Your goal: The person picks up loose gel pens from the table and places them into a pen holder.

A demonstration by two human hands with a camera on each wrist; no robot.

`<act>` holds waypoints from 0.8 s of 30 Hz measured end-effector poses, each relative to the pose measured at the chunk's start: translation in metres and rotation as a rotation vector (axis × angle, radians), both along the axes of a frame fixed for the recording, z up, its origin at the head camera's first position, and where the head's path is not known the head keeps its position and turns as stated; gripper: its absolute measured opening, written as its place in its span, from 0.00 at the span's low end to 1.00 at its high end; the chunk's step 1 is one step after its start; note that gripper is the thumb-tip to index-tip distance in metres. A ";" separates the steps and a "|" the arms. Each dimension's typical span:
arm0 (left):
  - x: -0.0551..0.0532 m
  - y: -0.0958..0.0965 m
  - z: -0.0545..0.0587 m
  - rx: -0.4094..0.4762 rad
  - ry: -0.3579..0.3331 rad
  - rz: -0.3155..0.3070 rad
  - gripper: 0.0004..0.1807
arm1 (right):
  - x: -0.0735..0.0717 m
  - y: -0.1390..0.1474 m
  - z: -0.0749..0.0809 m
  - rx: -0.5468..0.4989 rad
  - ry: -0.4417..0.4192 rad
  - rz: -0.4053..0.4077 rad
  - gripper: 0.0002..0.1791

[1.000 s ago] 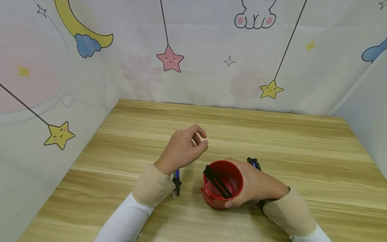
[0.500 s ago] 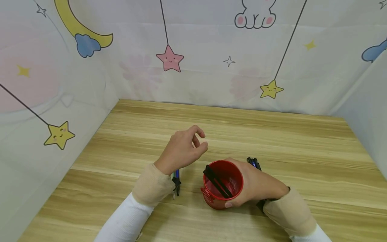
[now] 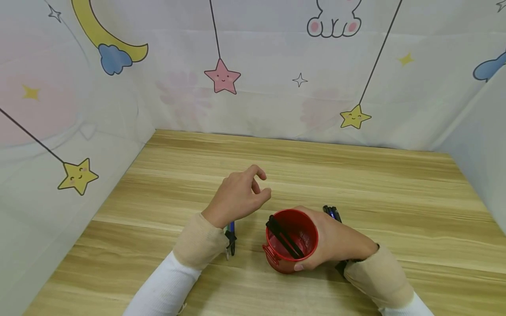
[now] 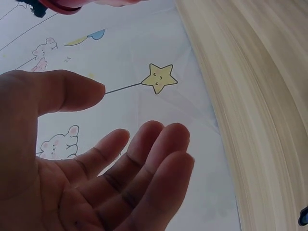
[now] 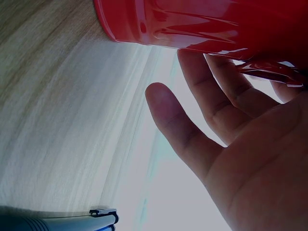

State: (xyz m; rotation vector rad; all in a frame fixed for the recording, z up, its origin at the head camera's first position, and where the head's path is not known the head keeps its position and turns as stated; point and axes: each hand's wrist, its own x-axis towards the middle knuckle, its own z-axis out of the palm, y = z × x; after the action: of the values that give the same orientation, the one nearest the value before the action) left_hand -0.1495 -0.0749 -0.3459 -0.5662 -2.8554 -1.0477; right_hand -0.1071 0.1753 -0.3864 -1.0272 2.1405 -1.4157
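Your right hand (image 3: pixel 336 239) grasps the red cup (image 3: pixel 303 231) on the table (image 3: pixel 221 285); black sticks (image 3: pixel 276 226) lean on its rim and could slide out if your grip tilts it. Left pens (image 3: pixel 232 239), partly hidden by your left wrist, and right pens (image 3: pixel 333 213), beside your right hand, might roll if brushed. Farther off, your left hand (image 3: pixel 237 195) hangs relaxed, holding nothing; since a second ago its fingers have shifted slightly, while the cup stays put.

The red cup (image 5: pixel 207 24) looks glossy, the table (image 3: pixel 415 197) wood-grained, the backdrop (image 3: pixel 269 109) matt cloth, the sleeves (image 3: pixel 170 281) ribbed fabric.
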 end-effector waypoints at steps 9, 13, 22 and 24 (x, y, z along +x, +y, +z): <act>0.001 0.000 0.000 -0.044 -0.040 0.017 0.17 | 0.000 0.000 0.001 0.000 -0.029 0.004 0.44; 0.001 0.000 0.000 -0.066 -0.054 0.024 0.18 | 0.000 0.001 0.001 0.002 -0.037 0.003 0.44; 0.001 -0.001 0.000 -0.100 -0.075 0.037 0.20 | 0.000 0.000 0.001 0.001 -0.023 0.006 0.44; 0.001 -0.001 -0.001 -0.109 -0.073 0.038 0.20 | 0.000 0.001 0.001 0.002 -0.017 0.006 0.44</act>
State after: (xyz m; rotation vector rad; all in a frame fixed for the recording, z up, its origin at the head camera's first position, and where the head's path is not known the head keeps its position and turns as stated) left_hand -0.1489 -0.0761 -0.3465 -0.4874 -2.9894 -0.9303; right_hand -0.1073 0.1758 -0.3857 -1.0159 2.1248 -1.4139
